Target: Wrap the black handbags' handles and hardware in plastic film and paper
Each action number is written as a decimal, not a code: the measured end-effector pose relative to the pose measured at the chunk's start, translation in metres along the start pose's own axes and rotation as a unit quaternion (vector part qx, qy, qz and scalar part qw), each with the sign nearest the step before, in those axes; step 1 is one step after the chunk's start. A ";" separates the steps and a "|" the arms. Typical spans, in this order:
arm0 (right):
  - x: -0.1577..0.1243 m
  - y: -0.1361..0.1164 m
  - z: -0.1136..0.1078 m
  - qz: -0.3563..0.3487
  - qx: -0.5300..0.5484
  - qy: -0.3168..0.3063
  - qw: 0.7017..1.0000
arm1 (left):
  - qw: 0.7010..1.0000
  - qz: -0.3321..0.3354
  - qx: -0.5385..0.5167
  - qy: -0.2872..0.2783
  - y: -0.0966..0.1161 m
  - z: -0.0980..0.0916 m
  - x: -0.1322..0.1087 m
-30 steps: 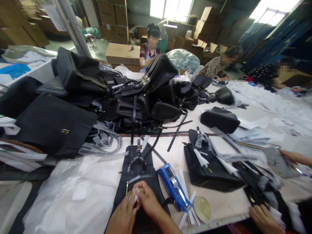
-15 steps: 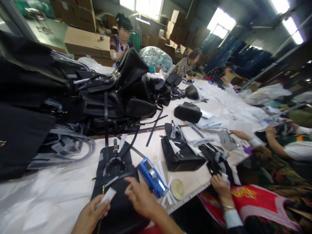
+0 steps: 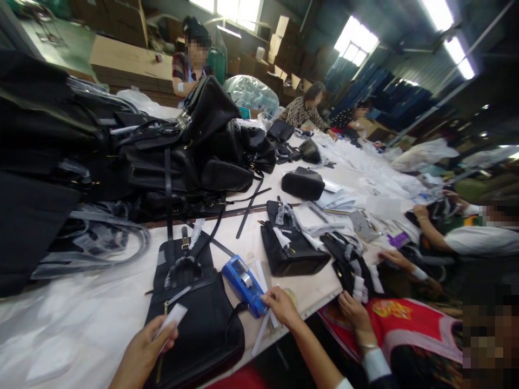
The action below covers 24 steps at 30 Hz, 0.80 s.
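A black leather bag [image 3: 194, 313] lies flat in front of me on the white table [image 3: 284, 227]. My left hand [image 3: 144, 351] rests at the bag's left edge, its fingers pinched on a small white strip [image 3: 172, 316]. My right hand [image 3: 281, 307] has reached right of the bag to the near end of a blue tape dispenser [image 3: 243, 283], fingers closed on white strips [image 3: 263, 327] lying there. What exactly the fingers grip is partly hidden.
A big heap of black bags [image 3: 182, 151] fills the table's left and middle. Another black bag [image 3: 290, 251] lies right of the dispenser. A co-worker's hand [image 3: 352, 310] handles a bag at my right. Other people sit along the far and right sides. White plastic sheeting [image 3: 73, 313] covers the near left.
My hands have parted: the left has kept the white strip, and the right has swung off the bag to the dispenser's end. The view has turned right.
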State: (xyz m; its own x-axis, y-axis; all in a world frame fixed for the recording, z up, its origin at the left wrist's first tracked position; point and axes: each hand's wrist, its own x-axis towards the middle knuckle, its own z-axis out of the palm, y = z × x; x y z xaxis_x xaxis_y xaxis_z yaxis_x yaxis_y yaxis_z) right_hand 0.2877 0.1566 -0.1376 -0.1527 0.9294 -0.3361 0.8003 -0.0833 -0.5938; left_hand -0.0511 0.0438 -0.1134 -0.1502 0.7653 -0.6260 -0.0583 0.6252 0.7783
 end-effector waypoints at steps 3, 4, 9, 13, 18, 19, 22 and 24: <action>-0.007 -0.007 -0.009 -0.025 0.012 0.005 1.000 | 1.000 0.005 0.009 0.004 -0.001 -0.001 0.001; -0.012 -0.010 -0.013 -0.038 0.017 0.010 0.999 | 1.000 0.007 0.011 0.006 -0.002 -0.001 0.001; -0.041 -0.012 -0.021 -0.009 0.115 -0.019 0.993 | 1.000 0.004 0.010 0.007 -0.005 -0.004 0.004; -0.046 0.009 -0.008 0.080 0.140 -0.029 0.986 | 1.000 -0.018 -0.002 0.001 -0.002 -0.005 0.004; -0.044 0.028 0.007 0.088 0.067 -0.006 0.994 | 0.999 -0.033 -0.030 -0.002 0.007 -0.005 0.002; -0.046 0.030 0.008 0.084 0.052 -0.003 0.995 | 0.999 -0.033 -0.039 0.000 0.009 -0.006 0.001; -0.056 0.030 0.003 0.074 -0.004 0.011 0.997 | 0.997 -0.021 -0.075 -0.007 0.013 -0.006 -0.002; -0.058 0.017 -0.003 0.059 -0.022 0.038 0.997 | 0.995 -0.007 -0.099 -0.010 0.014 -0.007 -0.003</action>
State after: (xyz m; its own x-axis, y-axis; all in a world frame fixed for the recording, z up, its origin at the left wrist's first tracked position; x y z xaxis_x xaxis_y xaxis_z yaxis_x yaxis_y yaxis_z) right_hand 0.3121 0.1022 -0.1257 -0.0125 0.9386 -0.3447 0.8349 -0.1799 -0.5202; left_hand -0.0581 0.0497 -0.1004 -0.1274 0.7609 -0.6362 -0.2544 0.5949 0.7625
